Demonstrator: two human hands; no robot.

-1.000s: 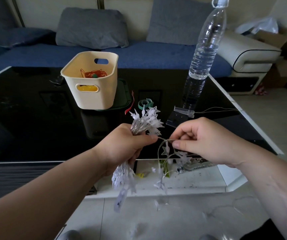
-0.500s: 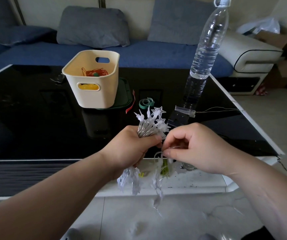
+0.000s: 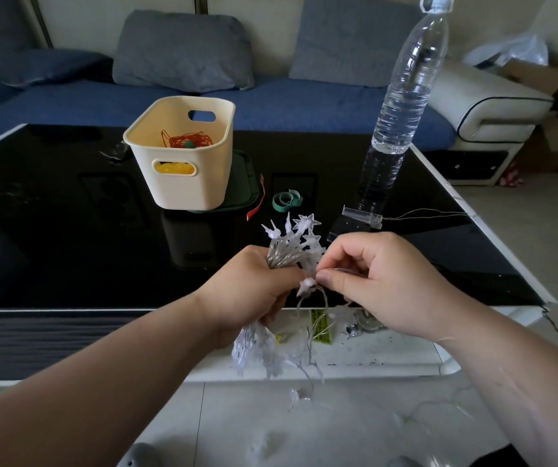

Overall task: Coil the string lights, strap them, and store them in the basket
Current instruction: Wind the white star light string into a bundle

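My left hand (image 3: 247, 291) grips a bundle of clear star-shaped string lights (image 3: 296, 239); stars stick out above the fist and more hang below it. My right hand (image 3: 382, 281) pinches the thin wire next to a star, right beside the left thumb. Loose wire with stars dangles toward the floor. The clear battery box (image 3: 361, 217) lies on the black table with its wire trailing right. A green strap (image 3: 287, 199) lies coiled on the table near the cream basket (image 3: 183, 183), which holds an orange wire coil and something yellow.
A tall water bottle (image 3: 402, 109) stands at the table's right side. A red strip (image 3: 256, 203) lies beside a dark green lid under the basket. The glossy black table (image 3: 68, 230) has a white rim. A blue sofa with grey cushions is behind.
My right hand has moved left and closer to the left fist, bringing another loop of wire to the bundle. The hanging stars have risen a little.
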